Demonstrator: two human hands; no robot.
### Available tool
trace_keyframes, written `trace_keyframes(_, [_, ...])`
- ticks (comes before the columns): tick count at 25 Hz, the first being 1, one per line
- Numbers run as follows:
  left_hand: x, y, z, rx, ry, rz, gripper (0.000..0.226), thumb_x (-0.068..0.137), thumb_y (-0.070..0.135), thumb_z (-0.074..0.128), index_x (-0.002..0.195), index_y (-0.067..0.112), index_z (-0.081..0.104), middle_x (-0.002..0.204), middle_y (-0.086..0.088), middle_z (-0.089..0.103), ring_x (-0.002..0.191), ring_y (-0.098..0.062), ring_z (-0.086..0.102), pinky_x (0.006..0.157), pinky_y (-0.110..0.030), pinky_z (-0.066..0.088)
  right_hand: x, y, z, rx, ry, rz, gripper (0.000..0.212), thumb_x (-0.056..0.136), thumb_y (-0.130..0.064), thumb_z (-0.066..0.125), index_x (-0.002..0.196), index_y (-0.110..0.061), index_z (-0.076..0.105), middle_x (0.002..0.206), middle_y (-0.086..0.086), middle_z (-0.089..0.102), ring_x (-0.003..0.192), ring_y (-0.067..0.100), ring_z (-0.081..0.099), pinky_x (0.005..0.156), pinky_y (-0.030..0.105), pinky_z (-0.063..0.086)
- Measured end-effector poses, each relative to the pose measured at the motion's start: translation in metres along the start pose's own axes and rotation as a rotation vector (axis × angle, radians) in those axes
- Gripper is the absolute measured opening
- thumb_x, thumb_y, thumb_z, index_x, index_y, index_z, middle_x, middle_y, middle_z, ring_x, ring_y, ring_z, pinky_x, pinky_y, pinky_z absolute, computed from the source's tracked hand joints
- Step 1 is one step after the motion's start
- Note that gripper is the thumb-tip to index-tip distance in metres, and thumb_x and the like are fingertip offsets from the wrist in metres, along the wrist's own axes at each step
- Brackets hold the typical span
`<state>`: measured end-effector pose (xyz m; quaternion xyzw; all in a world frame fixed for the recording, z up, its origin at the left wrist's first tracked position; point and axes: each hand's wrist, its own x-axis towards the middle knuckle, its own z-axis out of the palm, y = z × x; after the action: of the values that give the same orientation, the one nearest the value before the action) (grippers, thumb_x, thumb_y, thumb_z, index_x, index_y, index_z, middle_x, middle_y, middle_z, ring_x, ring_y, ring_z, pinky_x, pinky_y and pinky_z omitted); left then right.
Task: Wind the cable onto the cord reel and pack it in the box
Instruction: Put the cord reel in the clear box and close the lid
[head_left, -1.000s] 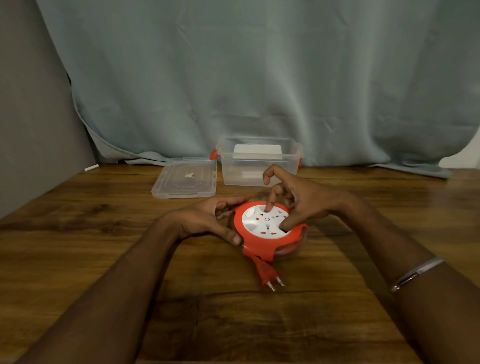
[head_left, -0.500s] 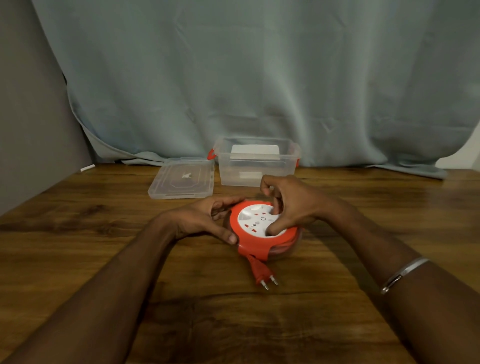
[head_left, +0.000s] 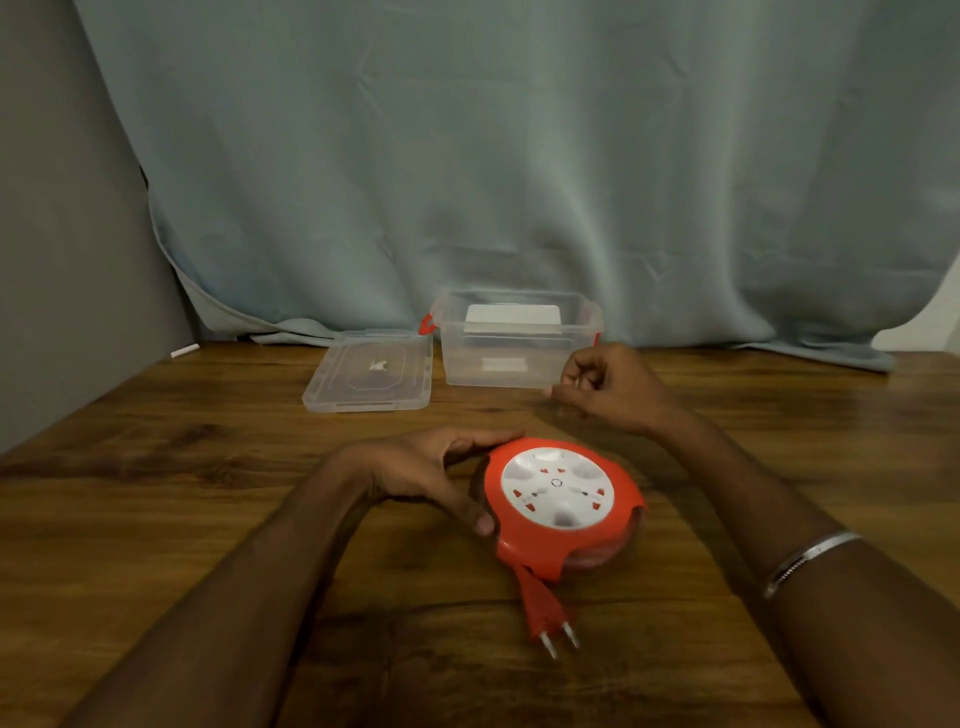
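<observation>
A pale blue-grey curtain fills the upper frame, its hem pooling on the wooden table. Grey wall stands at left; a small white stick lies at the table's far left edge.

Bare table lies between the reel and the box. The right hand hovers just before the box's near right corner. Left of the box lies the lid. The box top stands open.

Right hand blurred; wound cable mostly hidden inside cord reel.
</observation>
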<state>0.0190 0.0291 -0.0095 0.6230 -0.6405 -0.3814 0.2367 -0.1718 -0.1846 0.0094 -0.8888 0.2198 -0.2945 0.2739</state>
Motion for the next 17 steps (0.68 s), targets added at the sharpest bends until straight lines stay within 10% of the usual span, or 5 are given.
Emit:
trace_keyframes(13, [-0.013, 0.046, 0.013, 0.211, -0.240, 0.047, 0.111, 0.071, 0.021, 0.095, 0.160, 0.044, 0.033, 0.165, 0.027, 0.032, 0.152, 0.007, 0.026, 0.125, -0.018, 0.023, 0.006, 0.029, 0.007, 0.105, 0.522, 0.173, 0.021, 0.082, -0.030, 0.081, 0.094, -0.021, 0.067, 0.072, -0.007, 0.065, 0.066, 0.012, 0.060, 0.066, 0.034, 0.051])
trace_keyframes(17, [-0.002, 0.040, -0.006, -0.114, 0.376, 0.058, 0.091, 0.083, 0.053, 0.081, 0.159, 0.051, 0.031, 0.173, 0.016, 0.019, 0.158, -0.013, 0.021, 0.124, -0.034, 0.023, 0.008, 0.023, 0.012, 0.202, 0.536, 0.228, 0.067, 0.084, -0.040, 0.083, 0.140, -0.024, 0.051, 0.133, 0.002, 0.065, 0.116, 0.020, 0.064, 0.096, 0.041, 0.057])
